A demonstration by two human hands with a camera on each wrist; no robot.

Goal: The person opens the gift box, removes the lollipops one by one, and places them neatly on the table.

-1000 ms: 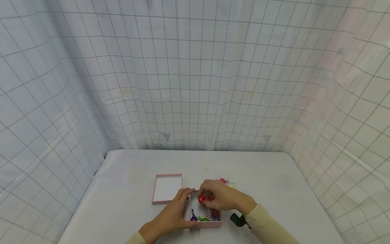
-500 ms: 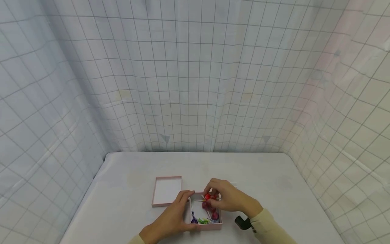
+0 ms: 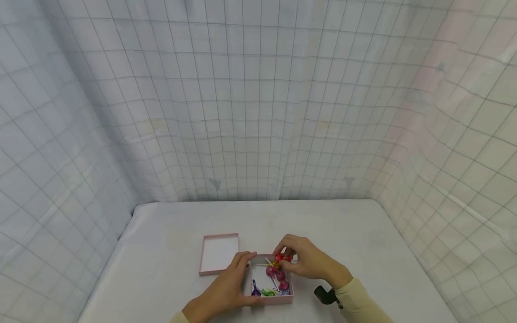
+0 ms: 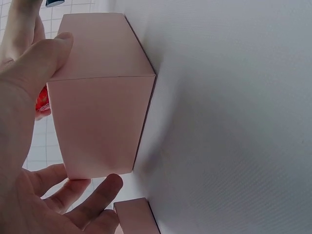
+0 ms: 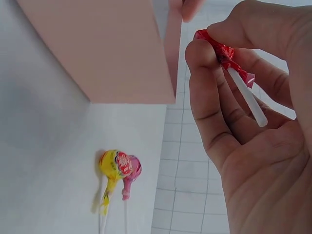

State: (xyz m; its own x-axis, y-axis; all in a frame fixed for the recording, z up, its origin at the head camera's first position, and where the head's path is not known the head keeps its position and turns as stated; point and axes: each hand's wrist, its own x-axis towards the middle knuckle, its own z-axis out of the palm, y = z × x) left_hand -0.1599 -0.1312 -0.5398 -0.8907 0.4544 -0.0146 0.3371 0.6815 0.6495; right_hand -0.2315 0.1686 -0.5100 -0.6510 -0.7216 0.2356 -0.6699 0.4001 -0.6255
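Observation:
My left hand (image 3: pixel 226 285) grips the left side of an open pink box (image 3: pixel 278 301), its thumb on the near wall and its fingers at the far end. In the left wrist view, the plain outer walls of the box (image 4: pixel 102 126) show within that grasp. Over the box's far right corner, my right hand (image 3: pixel 311 260) pinches a red-wrapped lollipop (image 5: pixel 222 52) between thumb and forefinger, its white stick slanting across the palm. Inside the box lie several wrapped lollipops, with a purple lollipop (image 3: pixel 256 289) at the near left corner and pinkish ones along the right.
A shallow pink lid (image 3: pixel 201 255) lies on the white table (image 3: pixel 161 251), left of the box. A yellow lollipop (image 5: pixel 114 165) and a pink lollipop (image 5: pixel 134 170) lie on the table beyond the box. Gridded white curtains (image 3: pixel 258 112) enclose the table.
My right hand has moved rightward over the box with the red lollipop, toward the far right corner. More lollipops inside have come into sight. My left hand keeps its hold.

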